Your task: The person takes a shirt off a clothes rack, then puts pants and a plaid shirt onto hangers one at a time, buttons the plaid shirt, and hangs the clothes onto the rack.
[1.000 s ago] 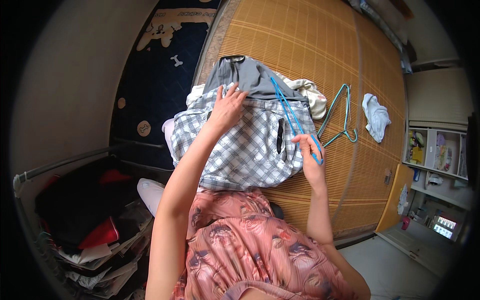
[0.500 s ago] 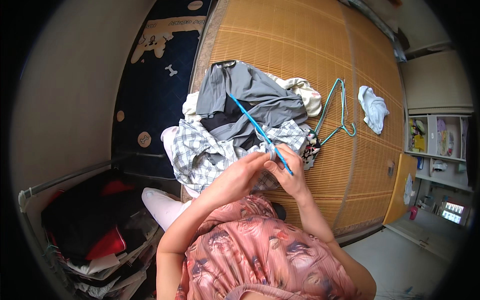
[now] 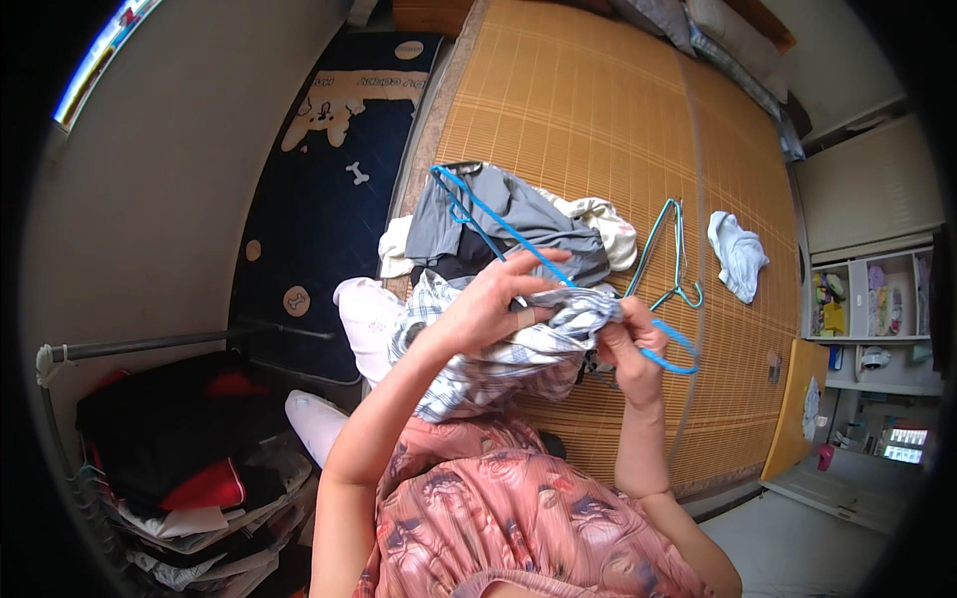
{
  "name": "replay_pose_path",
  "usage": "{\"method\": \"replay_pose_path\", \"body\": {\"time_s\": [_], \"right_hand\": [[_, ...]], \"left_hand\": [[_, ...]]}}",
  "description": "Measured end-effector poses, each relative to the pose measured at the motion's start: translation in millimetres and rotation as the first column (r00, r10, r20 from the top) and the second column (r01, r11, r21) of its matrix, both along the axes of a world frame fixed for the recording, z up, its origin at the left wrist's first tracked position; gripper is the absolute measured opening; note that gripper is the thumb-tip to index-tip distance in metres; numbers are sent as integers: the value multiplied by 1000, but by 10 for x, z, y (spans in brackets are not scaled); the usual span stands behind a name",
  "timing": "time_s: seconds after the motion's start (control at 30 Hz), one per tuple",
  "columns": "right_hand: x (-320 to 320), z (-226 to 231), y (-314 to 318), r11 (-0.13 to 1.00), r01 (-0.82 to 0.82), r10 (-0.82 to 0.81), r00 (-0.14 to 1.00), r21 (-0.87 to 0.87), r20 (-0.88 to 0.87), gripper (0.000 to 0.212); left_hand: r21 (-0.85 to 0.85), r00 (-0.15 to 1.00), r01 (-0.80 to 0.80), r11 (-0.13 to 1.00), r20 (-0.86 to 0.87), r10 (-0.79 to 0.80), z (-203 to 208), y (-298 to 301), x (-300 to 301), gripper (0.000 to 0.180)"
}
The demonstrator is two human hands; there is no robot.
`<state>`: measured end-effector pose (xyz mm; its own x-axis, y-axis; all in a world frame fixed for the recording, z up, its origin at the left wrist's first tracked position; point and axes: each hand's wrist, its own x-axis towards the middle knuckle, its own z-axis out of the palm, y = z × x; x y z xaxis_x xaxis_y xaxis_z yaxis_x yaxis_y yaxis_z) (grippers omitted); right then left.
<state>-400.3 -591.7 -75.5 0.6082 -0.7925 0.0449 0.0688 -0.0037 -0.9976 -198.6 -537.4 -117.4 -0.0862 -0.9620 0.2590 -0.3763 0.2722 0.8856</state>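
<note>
A white-and-grey plaid garment (image 3: 464, 374) is bunched up between my two hands. My left hand (image 3: 488, 314) grips its cloth, with the upper fingers reaching over it. My right hand (image 3: 633, 349) is closed on the gathered edge of the plaid garment and on a blue clothes hanger (image 3: 498, 221). The hanger slants across the cloth, one end over the pile and the other past my right hand; part of it is hidden by the garment. Just beyond lie a grey garment (image 3: 518, 209), a cream garment (image 3: 610, 231) and black cloth. Pale pink cloth (image 3: 364, 314) is beside my left forearm.
A woven mat (image 3: 568, 90) covers the bed. Teal hangers (image 3: 658, 254) and a light blue cloth (image 3: 738, 257) lie on it to the right. At left stand a dark blue rug (image 3: 319, 209) and a metal rack (image 3: 179, 339) of hanging clothes. Shelves (image 3: 867, 299) are at far right.
The plaid garment has been lifted off the pile and gathered up. My right hand has moved right, and the blue hanger has turned, showing more of its frame.
</note>
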Motion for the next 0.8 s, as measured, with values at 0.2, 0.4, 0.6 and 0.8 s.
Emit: {"method": "replay_pose_path", "body": {"time_s": [0.2,0.4,0.6,0.8], "right_hand": [[-37,54,-172,958,146,-166,984,-247,-63,13],[182,11,-59,988,-20,20,1000,-156,0,27],[343,126,-39,816,2,-137,972,-578,-191,39],[323,-182,-218,780,254,-367,926,-572,-90,23]], "left_hand": [[-136,915,-389,911,62,400,217,208,-47,25],[183,876,-69,981,-458,147,248,291,-63,45],[280,917,-260,924,-226,327,421,375,-17,20],[-181,808,-488,854,-465,363,727,623,218,19]]}}
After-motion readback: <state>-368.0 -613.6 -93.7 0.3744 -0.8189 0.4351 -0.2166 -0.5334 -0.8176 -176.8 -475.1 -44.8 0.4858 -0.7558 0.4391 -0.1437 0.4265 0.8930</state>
